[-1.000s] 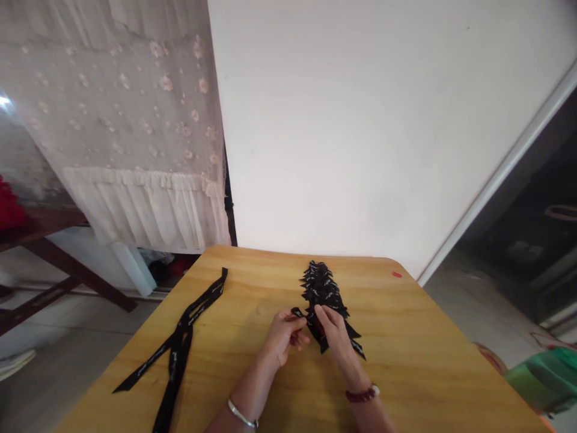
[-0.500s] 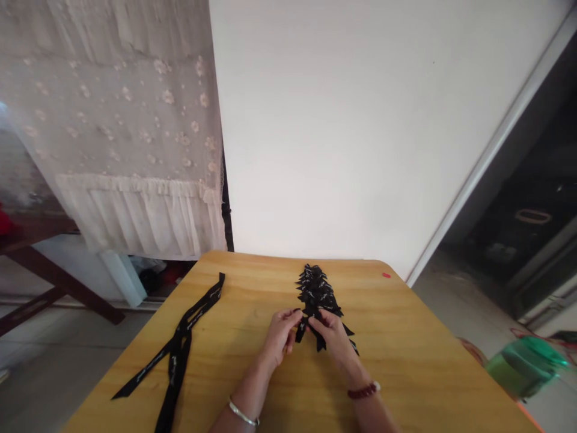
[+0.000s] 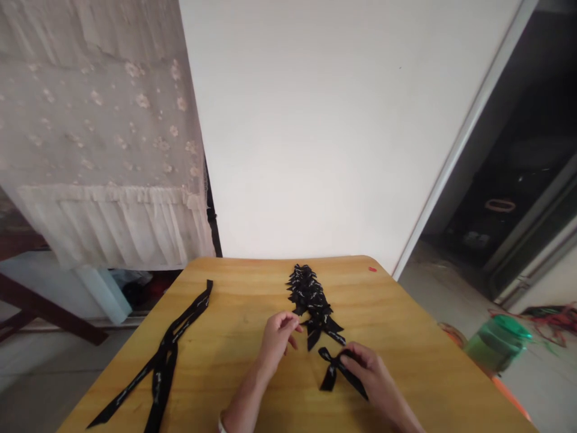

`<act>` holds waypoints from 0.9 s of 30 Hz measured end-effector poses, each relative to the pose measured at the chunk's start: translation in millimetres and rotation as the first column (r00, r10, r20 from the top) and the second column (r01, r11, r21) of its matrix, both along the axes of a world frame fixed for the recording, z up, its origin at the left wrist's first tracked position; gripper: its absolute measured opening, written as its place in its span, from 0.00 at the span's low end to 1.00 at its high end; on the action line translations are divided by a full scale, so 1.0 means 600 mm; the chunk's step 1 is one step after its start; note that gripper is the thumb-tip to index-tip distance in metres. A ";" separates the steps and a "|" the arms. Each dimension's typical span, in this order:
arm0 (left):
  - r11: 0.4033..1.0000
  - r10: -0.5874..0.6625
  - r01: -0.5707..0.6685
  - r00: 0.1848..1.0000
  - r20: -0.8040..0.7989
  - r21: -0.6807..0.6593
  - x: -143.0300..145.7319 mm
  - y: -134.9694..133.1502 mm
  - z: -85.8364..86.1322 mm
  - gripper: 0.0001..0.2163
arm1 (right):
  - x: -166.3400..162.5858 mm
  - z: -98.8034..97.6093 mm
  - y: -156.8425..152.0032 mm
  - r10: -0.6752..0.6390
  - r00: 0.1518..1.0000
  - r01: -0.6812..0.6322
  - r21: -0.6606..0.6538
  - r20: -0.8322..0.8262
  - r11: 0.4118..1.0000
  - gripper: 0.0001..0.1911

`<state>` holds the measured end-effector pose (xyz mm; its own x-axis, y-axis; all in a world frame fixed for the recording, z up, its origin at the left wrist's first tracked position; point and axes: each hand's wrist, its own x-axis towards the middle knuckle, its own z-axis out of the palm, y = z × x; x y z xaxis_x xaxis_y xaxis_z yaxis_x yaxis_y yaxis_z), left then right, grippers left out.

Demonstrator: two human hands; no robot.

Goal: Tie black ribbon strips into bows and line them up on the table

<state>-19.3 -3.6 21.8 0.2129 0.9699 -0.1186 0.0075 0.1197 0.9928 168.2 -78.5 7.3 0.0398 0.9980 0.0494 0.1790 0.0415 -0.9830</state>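
In my right hand [image 3: 372, 376] is a black ribbon bow [image 3: 332, 364] with pale lettering, pinched at its right loop and held low over the table's near part. My left hand [image 3: 279, 337] is off to the left of it, fingers loosely curled and apart, with nothing visible in them. Just beyond both hands lies a row of black ribbon bows [image 3: 310, 294], overlapping one another and running away toward the far edge. Loose black ribbon strips [image 3: 166, 352], also lettered, are spread along the table's left side.
The wooden table [image 3: 234, 337] meets a white wall panel [image 3: 306, 132] at its far edge. A small red piece [image 3: 372, 269] lies near the far right corner. Beyond the right edge stands a green translucent bin [image 3: 498, 343]. A lace curtain [image 3: 108, 132] hangs at the left.
My right hand has drawn a bow away from the row, toward me and to the right. My left hand has let go of the ribbon. The view has shifted slightly to the right.
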 end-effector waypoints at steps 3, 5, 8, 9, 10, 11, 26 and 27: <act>0.997 0.059 -0.055 0.996 -0.065 0.055 0.005 0.001 -0.002 0.08 | 0.039 -0.005 -0.020 -0.043 0.998 0.045 -0.032 0.037 0.999 0.13; 0.989 0.090 -0.077 0.991 -0.103 0.126 0.010 0.002 -0.010 0.07 | 0.055 -0.003 -0.022 -0.065 0.997 0.066 -0.037 0.051 0.997 0.13; 0.963 0.154 -0.122 0.981 -0.117 0.240 0.017 0.004 -0.028 0.06 | 0.062 0.010 -0.007 -0.064 0.997 0.065 -0.032 0.048 0.997 0.12; 0.951 0.183 -0.147 0.976 -0.114 0.271 0.019 0.005 -0.035 0.06 | 0.060 0.017 0.001 -0.059 0.997 0.060 -0.036 0.039 0.998 0.12; 0.938 0.214 -0.172 0.970 -0.111 0.301 0.020 0.005 -0.042 0.07 | 0.057 0.025 0.010 -0.032 0.999 0.033 -0.046 0.022 0.998 0.11; 0.922 0.241 -0.192 0.964 -0.109 0.336 0.020 0.006 -0.049 0.08 | 0.053 0.033 0.020 -0.008 1.000 0.007 -0.056 -0.007 0.998 0.11; 0.856 0.247 -0.117 0.948 -0.200 0.503 0.022 0.020 -0.065 0.09 | 0.017 -0.013 0.115 -0.100 0.904 0.045 0.139 0.416 0.989 0.05; 0.856 0.244 -0.107 0.947 -0.211 0.506 0.023 0.020 -0.066 0.09 | 0.019 -0.014 0.114 -0.087 0.896 0.038 0.121 0.435 0.992 0.05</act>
